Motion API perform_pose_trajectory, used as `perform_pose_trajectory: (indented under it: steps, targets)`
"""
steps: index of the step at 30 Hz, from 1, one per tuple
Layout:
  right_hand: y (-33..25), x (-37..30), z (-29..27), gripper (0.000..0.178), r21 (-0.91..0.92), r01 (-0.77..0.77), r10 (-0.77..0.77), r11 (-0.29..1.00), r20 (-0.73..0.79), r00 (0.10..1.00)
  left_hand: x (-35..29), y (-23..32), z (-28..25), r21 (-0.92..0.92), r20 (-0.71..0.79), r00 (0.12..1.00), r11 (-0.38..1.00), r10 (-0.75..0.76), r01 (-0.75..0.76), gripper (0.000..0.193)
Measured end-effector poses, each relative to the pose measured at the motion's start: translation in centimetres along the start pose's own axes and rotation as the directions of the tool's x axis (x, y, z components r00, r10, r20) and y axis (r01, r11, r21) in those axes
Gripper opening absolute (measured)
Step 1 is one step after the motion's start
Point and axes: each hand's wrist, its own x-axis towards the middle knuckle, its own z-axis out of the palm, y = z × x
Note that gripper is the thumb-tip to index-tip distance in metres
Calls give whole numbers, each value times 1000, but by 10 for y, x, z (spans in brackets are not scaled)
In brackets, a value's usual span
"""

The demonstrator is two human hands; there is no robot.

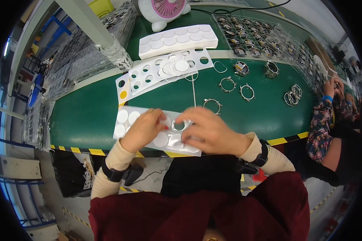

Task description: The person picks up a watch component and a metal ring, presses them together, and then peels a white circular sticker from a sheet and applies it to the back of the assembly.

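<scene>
A white sheet of round stickers (122, 127) lies at the table's near edge, under both of my hands. My left hand (145, 127) rests over its middle, fingers curled together; whatever they may pinch is hidden. Close by on the right, my right hand (213, 130) hovers at the sheet's right part, slightly blurred, its thumb and forefinger apart. Between the hands a round opening (179, 125) with a pale rim shows dark green inside. Near my right fingers, a white disc (160, 139) sits on the sheet. Just beyond is a metal ring (212, 105) with small lugs.
Used sheets with holes (140, 76) carry loose white discs (182, 66) farther back. Behind stands a stack of sticker sheets (177, 40) and a white fan (165, 10). Metal rings (247, 92) and a tray of round parts (249, 36) are rightward. A co-worker's arm (321, 124) is far right.
</scene>
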Motion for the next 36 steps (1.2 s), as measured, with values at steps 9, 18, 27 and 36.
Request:
perform_pose_trajectory:
  steps: [9,18,27,36]
  targets:
    - [12,-40,5,16,396,-389,243,832,370,897,81,66,49,437,92,950,845,298,-307,18]
    - [31,-21,-39,13,629,-517,520,581,202,830,118,11,42,288,-104,898,877,427,-384,20]
    - [85,21,-38,13,828,-50,616,558,-373,694,108,3,33,-921,384,923,85,36,380,30]
    - [84,14,-38,15,821,-94,693,563,-406,596,97,25,39,-892,307,916,-259,257,372,43]
